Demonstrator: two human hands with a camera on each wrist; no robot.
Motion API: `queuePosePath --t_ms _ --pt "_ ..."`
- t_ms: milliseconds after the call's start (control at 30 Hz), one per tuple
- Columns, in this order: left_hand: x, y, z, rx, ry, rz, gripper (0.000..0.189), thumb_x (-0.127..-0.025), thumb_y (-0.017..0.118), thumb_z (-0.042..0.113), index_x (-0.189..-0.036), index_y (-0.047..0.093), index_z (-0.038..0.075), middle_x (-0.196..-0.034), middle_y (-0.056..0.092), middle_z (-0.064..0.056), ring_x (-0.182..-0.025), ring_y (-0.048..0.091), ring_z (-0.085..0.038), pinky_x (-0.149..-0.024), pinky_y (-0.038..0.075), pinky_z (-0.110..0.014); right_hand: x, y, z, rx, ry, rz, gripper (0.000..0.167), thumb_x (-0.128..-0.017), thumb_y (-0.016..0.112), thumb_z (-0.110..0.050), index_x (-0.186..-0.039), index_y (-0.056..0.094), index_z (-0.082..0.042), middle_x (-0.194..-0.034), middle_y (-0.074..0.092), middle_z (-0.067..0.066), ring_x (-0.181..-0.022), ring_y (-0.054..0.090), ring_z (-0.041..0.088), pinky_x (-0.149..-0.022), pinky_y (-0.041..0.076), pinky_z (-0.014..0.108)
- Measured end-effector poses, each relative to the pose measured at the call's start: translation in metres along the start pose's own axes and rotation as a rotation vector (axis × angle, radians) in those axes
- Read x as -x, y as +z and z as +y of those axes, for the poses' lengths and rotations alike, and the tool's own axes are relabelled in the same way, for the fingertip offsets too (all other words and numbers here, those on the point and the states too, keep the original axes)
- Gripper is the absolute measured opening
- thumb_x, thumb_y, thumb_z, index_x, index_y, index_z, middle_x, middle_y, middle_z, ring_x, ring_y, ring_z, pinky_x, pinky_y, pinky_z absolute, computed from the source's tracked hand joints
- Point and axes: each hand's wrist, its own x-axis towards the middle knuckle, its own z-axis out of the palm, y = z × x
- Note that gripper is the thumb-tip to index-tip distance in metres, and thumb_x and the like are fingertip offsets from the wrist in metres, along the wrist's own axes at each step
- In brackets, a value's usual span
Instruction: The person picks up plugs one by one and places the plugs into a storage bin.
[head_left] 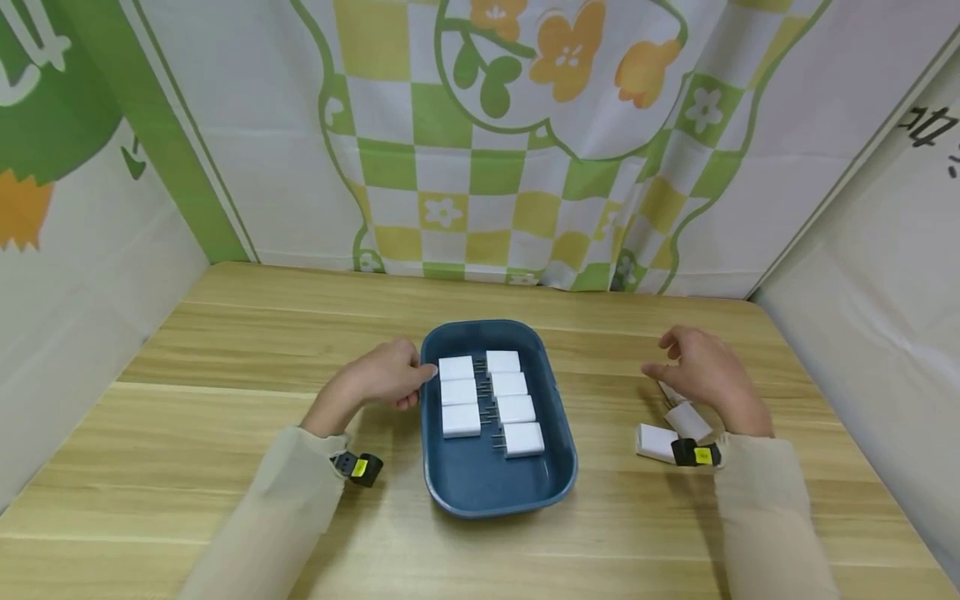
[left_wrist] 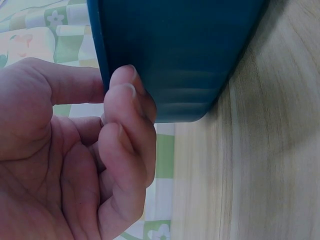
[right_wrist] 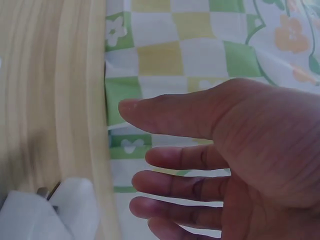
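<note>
my left hand (head_left: 386, 375) pinches the blue tray (head_left: 480, 485) by its left rim; my right hand (head_left: 705, 368), loose and empty, hovers near white plug adapters (head_left: 687, 422) at right.

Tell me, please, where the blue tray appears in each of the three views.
Head: blue tray just below the picture's centre.
Left wrist: upper middle, cut off by the top edge.
Right wrist: not in view.
Shared landmark: the checked cloth, visible in all three.
</note>
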Motion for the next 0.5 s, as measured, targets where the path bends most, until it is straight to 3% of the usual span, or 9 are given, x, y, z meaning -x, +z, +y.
queuePosePath --t_ms 500 --pt "-0.001 0.001 -0.001 -0.001 0.001 0.003 0.043 -0.105 0.053 0.016 -0.064 0.062 0.004 -0.055 0.056 -0.003 -0.047 0.051 -0.012 -0.05 0.04 -0.023 -0.001 0.008 0.021 0.023 0.09 -0.033 0.068 -0.094 0.07 -0.036 -0.133 0.05 0.017 -0.128 0.05 0.039 -0.116 0.049 0.052 -0.091 0.044 0.062"
